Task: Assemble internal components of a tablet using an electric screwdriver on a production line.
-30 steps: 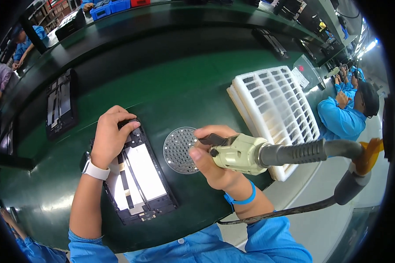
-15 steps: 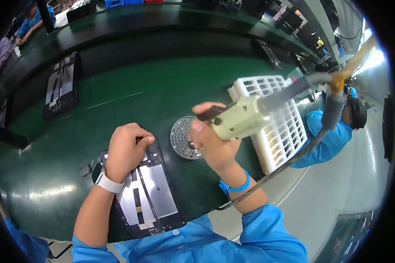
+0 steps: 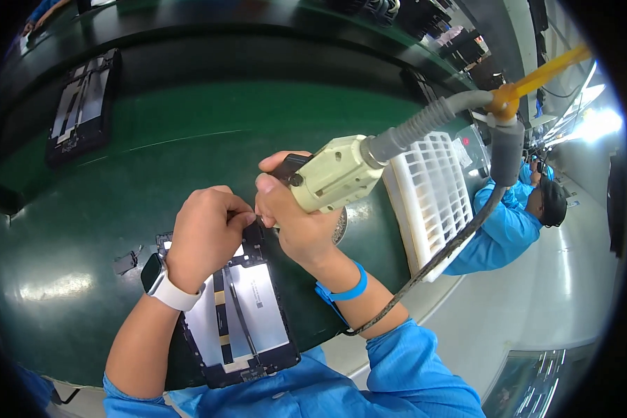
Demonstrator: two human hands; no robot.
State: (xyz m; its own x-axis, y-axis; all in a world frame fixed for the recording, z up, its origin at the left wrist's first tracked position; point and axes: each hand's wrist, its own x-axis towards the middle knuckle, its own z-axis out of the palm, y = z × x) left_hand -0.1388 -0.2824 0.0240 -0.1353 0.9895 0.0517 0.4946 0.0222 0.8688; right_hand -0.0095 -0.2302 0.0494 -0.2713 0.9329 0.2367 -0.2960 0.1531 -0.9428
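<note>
An opened tablet [image 3: 266,303] with a dark frame and silver inner panels lies at the table's near edge, in front of my body. Over its far end is my left hand [image 3: 203,230], thumb and fingers pinched together; whatever they hold is hidden. My right hand [image 3: 306,233] is wrapped around a cream electric screwdriver [image 3: 338,177], tilted, its tip end close to my left fingertips. The bit itself cannot be made out. Behind my right hand, a round metal screw dish [image 3: 341,227] is mostly covered.
A small black part [image 3: 125,262] lies left of the tablet. Right stands a white gridded tray [image 3: 435,202]. Another opened tablet [image 3: 83,104] lies far left. The screwdriver's cable [image 3: 460,254] hangs from a yellow strap [image 3: 547,72] on the right. A co-worker in blue [image 3: 498,226] sits beyond the tray.
My right hand has brought the screwdriver left, to my left fingertips at the tablet's far end, now covering most of the dish. My left hand remains pinched there. The view has shifted slightly.
</note>
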